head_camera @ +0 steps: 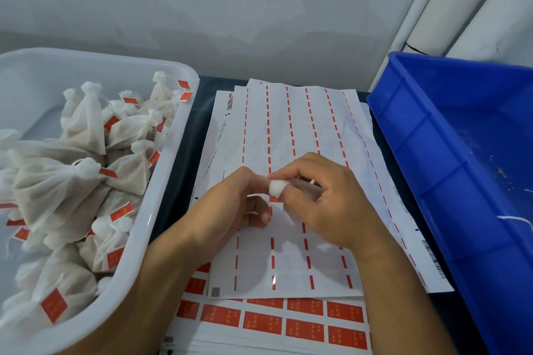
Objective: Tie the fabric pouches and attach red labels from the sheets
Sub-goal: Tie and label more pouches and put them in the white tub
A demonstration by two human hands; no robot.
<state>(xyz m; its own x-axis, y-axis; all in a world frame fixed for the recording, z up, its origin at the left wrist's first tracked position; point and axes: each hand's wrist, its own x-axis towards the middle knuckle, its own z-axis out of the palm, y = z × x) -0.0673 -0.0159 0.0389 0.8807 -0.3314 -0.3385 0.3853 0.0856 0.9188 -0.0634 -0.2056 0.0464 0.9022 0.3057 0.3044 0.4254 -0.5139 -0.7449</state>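
- Both hands meet over the middle of the label sheets; the left hand at 8 o'clock of centre, the right hand at 4 o'clock.
- The right hand's fingers curl and pinch a small white pouch top, a red label just under it.
- The left hand's fingers curl inward beside that pouch; whether they grip it, I cannot tell.
- A white tub at 9 o'clock holds tied pouches with red labels.
- A blue crate sits at 3 o'clock.
- Full red labels lie at 6 o'clock.
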